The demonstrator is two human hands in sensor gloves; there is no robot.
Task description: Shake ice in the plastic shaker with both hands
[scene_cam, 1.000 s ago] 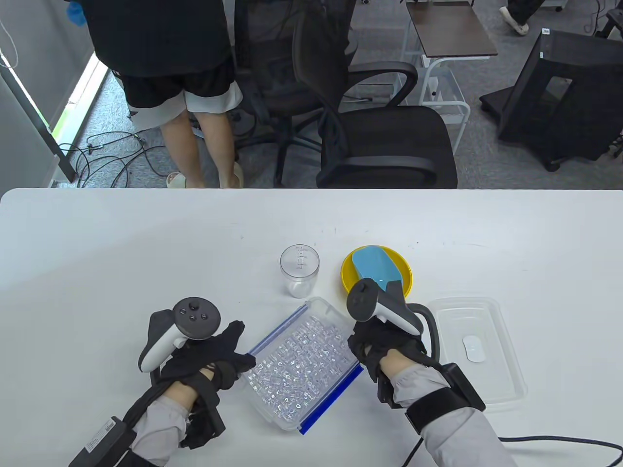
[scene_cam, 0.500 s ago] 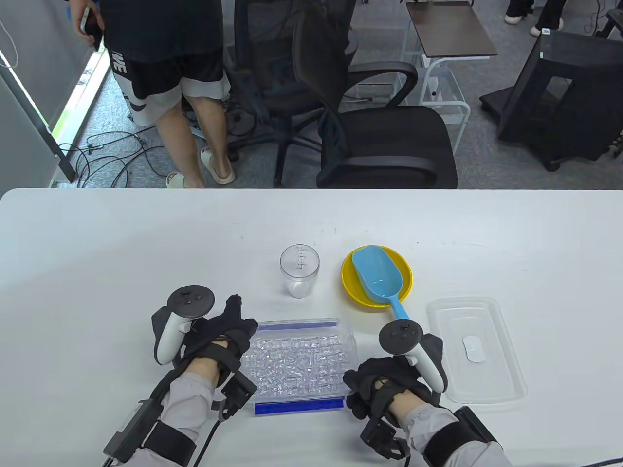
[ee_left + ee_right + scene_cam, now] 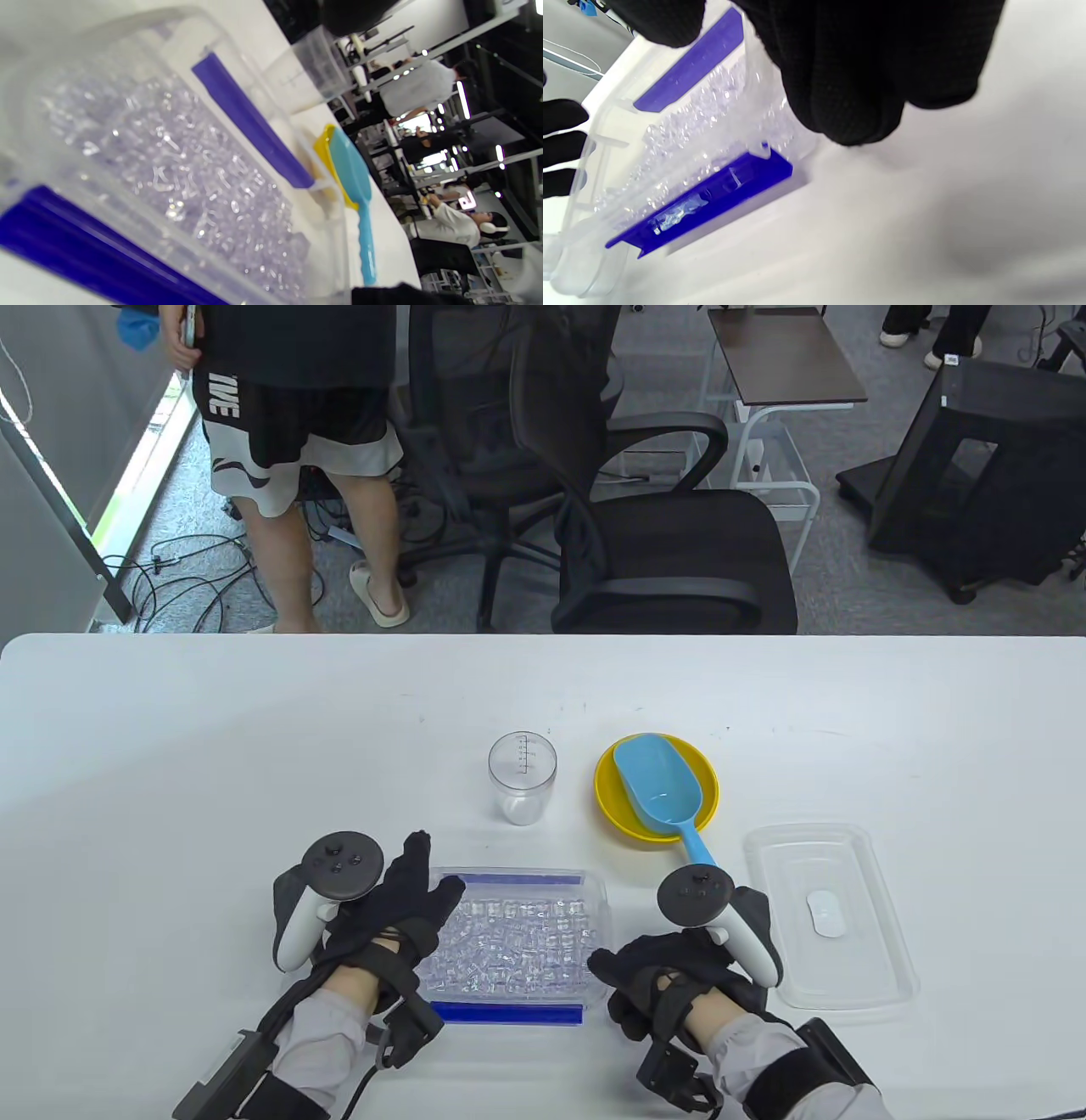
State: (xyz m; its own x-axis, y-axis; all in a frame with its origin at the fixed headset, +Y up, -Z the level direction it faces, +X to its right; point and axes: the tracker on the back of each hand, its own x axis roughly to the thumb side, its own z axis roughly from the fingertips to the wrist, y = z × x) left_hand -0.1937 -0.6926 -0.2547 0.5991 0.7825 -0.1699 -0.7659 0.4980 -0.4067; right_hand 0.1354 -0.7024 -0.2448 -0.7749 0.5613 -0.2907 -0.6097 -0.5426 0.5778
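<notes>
Ice box [image 3: 513, 942] between both gloved hands, low on the white surface [image 3: 212, 746].
Left hand [image 3: 386, 912] rests against the box's left end with fingers spread over the rim; right hand [image 3: 666, 976] curls against its right end, so each grip is on the box. Clear ice pieces [image 3: 169, 169] fill it between two blue clips [image 3: 712, 190]. Beyond stand a clear shaker cup [image 3: 522, 776] and a blue scoop [image 3: 662, 793] in a yellow dish [image 3: 708, 785]; a clear lid [image 3: 836, 925] lies to the right.
</notes>
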